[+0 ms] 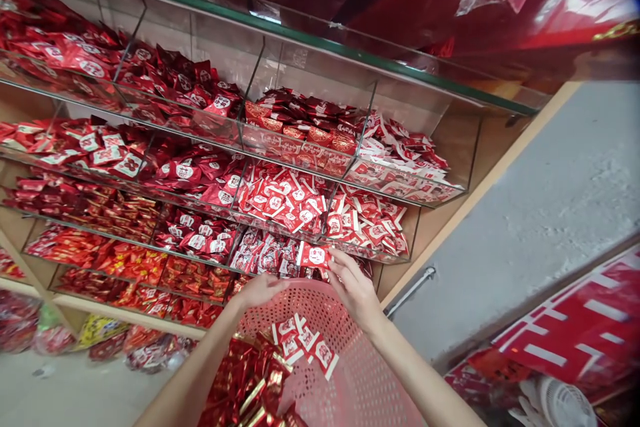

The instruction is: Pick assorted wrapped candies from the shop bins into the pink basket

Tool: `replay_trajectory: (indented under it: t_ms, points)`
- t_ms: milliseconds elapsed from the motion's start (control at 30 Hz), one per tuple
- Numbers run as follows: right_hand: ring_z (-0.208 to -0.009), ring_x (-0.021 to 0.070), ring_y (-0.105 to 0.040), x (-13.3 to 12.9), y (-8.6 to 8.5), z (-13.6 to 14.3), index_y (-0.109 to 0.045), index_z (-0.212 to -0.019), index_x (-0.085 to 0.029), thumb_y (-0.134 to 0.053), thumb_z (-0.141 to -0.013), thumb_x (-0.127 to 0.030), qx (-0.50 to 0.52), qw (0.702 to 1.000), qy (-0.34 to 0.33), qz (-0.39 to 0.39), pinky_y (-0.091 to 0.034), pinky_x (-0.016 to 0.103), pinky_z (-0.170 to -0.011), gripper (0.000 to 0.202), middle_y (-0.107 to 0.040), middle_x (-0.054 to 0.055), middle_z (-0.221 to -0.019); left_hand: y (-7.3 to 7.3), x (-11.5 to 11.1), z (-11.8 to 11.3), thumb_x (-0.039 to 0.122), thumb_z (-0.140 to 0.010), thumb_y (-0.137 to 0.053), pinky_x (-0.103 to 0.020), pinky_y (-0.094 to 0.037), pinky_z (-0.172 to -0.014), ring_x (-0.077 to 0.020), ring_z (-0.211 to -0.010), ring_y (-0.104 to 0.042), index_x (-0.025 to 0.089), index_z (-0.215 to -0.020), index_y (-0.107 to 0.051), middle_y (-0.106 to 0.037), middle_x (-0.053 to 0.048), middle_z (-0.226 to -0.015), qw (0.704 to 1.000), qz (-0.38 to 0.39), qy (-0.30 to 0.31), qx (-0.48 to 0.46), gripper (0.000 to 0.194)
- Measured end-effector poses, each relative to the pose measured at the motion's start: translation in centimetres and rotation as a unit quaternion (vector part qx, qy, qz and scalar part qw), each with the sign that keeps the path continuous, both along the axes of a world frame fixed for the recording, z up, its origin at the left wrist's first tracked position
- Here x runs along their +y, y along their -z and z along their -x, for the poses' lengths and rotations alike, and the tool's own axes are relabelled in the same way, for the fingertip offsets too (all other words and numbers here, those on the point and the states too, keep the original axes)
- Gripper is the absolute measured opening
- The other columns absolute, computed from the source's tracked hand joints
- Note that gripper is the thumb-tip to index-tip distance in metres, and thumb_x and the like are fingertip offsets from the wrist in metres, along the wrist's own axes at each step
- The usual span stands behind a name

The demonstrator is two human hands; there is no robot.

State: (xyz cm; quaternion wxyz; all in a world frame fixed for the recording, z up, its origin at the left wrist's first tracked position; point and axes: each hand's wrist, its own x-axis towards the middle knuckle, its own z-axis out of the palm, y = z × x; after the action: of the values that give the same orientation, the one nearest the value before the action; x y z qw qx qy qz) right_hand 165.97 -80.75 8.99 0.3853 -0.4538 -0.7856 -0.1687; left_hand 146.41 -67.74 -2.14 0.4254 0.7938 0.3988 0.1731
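Note:
A pink perforated basket [370, 373] stands below my hands, tilted in view. Inside it lie several small red-and-white packets [300, 340] and, at its left, a heap of shiny red-and-gold packets [245, 380]. Between the thumb and fingers of my right hand [353, 287] is a red-and-white packet [316, 255], held above the basket's far rim. My left hand [263, 290] is closed over the basket's rim on the left, its fingertips partly hidden by the edge.
Tiered clear shelf bins [405, 190] full of red packets fill the area ahead. Above them runs a glass shelf edge [320, 40] with large red boxes. A metal rod [413, 290] juts from the grey wall at right. Bagged goods [103, 330] sit low at left.

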Motion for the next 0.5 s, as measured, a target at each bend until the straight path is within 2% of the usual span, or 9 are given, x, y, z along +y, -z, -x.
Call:
replay_trajectory:
  t_ms: [133,233,400,500]
  points:
    - [-0.110,0.0163,-0.047,0.3,-0.4,0.5,-0.047,-0.111,-0.017,-0.042,-0.083,-0.013,0.008,1.000,-0.009,-0.001,-0.044,0.031,-0.091,0.029,-0.047,0.013,-0.119,0.1,-0.2,-0.2,0.068,-0.066,-0.037,-0.020,-0.023,-0.051,-0.0089,-0.051,-0.032,0.016,-0.058,-0.048,-0.037,0.004,-0.053,1.000,0.011,-0.001,-0.009,0.054]
    - [-0.110,0.0157,-0.046,1.7,-1.9,1.9,-0.047,-0.109,-0.017,-0.040,-0.083,-0.015,-0.002,1.000,-0.027,-0.002,-0.044,0.031,-0.091,0.027,-0.048,0.011,-0.119,0.1,-0.4,-0.2,0.068,-0.066,-0.036,-0.020,-0.022,-0.049,-0.0083,-0.050,-0.030,0.016,-0.055,-0.046,-0.035,0.005,-0.052,1.000,0.006,-0.004,-0.014,0.054]
    - [-0.104,0.0152,-0.049,7.1,-6.2,5.0,-0.053,-0.096,-0.018,-0.037,-0.085,-0.021,0.031,0.999,-0.031,-0.008,-0.042,0.030,-0.089,0.019,-0.051,0.010,-0.113,0.0,-0.7,0.3,0.066,-0.067,-0.036,-0.020,-0.020,-0.049,-0.0076,-0.050,-0.028,0.015,-0.053,-0.044,-0.031,0.005,-0.051,1.000,-0.009,-0.005,-0.016,0.053]
    - [-0.098,0.0148,-0.051,11.0,-8.5,6.5,-0.054,-0.088,-0.017,-0.037,-0.085,-0.023,0.054,0.998,-0.027,-0.019,-0.041,0.029,-0.087,0.018,-0.055,0.008,-0.103,0.4,-0.7,0.6,0.067,-0.066,-0.037,-0.020,-0.021,-0.051,-0.0087,-0.051,-0.031,0.015,-0.056,-0.049,-0.035,0.004,-0.051,1.000,0.021,-0.004,-0.021,0.054]
